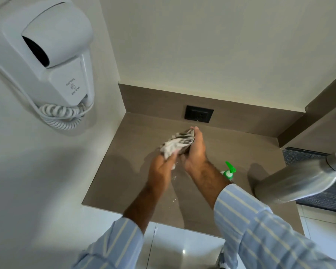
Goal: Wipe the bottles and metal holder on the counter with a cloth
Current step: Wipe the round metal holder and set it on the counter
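Over the far middle of the worktop, my right hand grips a dark object, likely the metal holder; my left hand pinches the cloth around it. Wet patches below could let it skid; my right sleeve may topple the green-pump bottle.

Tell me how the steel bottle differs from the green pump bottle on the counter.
The steel bottle is bare brushed metal with a metal cap; the green pump bottle has a bright green plastic pump top. The steel bottle shows nearly whole at the counter's right edge; the pump bottle's body is hidden behind the right forearm. Both stand on the counter, untouched by either hand.
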Demonstrator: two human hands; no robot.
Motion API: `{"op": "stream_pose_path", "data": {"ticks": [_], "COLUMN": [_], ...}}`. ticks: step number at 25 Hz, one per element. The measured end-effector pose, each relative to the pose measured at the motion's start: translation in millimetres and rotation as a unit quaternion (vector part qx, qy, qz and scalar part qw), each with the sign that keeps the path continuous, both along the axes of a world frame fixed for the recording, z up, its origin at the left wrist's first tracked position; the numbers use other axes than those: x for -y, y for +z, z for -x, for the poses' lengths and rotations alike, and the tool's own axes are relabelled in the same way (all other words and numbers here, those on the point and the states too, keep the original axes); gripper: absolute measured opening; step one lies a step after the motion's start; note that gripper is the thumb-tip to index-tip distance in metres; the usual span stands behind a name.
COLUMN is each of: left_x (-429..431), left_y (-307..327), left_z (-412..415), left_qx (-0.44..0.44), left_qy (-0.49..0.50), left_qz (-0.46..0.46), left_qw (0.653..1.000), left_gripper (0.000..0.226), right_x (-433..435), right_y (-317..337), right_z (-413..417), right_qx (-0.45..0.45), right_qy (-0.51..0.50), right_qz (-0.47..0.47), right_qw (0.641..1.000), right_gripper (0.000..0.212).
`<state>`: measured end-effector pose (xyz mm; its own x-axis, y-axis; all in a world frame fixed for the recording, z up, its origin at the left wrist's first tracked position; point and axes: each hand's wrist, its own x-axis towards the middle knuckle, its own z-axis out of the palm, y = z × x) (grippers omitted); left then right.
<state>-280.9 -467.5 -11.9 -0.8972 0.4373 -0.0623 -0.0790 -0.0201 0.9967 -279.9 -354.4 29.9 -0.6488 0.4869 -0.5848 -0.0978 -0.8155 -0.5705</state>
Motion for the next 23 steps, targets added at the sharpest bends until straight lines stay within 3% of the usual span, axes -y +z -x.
{"op": "stream_pose_path", "data": {"ticks": [1,3,6,8,9,11,13,16,19,23], "left_x": [13.4,43.3,63.8,51.5,37.9,1.4,-34.4,-51.1,-1.3,92.5], "left_y": [-12.8,-47.7,-104.8,-134.1,-143.9,-149.8,-144.2,-145.8,-143.8,-133.4], "left_z": [6.6,33.3,54.9,50.9,49.3,55.2,63.8,50.5,7.6,-74.4], "left_qx": [-0.026,-0.084,-0.161,-0.216,-0.233,-0.247,-0.242,-0.349,-0.435,-0.431], "left_qy": [0.069,0.180,0.147,0.090,0.083,0.071,-0.017,-0.120,-0.181,-0.271], "left_qz": [0.051,0.235,0.487,0.563,0.574,0.555,0.541,0.512,0.454,0.378], "left_qw": [0.996,0.952,0.846,0.793,0.781,0.791,0.805,0.776,0.756,0.773], "left_gripper": [0.020,0.025,0.029,0.037,0.043,0.051,0.050,0.050,0.040,0.047], "right_x": [-9.7,-26.7,-40.7,-46.6,-48.0,-49.6,-48.7,-46.1,-40.1,-24.0], "right_y": [1.3,3.5,5.3,2.6,-0.1,-7.0,-9.8,-11.9,-8.4,-1.2], "right_z": [-0.1,0.4,2.0,0.2,-0.9,-2.5,-5.3,-10.8,-15.0,-18.2], "right_qx": [0.006,0.000,-0.017,-0.020,-0.025,-0.032,-0.036,-0.042,-0.042,-0.041], "right_qy": [-0.016,-0.037,-0.037,-0.028,-0.025,-0.003,0.019,0.041,0.035,0.034], "right_qz": [-0.005,0.001,0.030,0.037,0.040,0.046,0.046,0.041,0.041,0.056], "right_qw": [1.000,0.999,0.999,0.999,0.999,0.998,0.998,0.997,0.998,0.997], "right_gripper": [0.044,0.049,0.058,0.047,0.042,0.039,0.038,0.038,0.042,0.042]}}
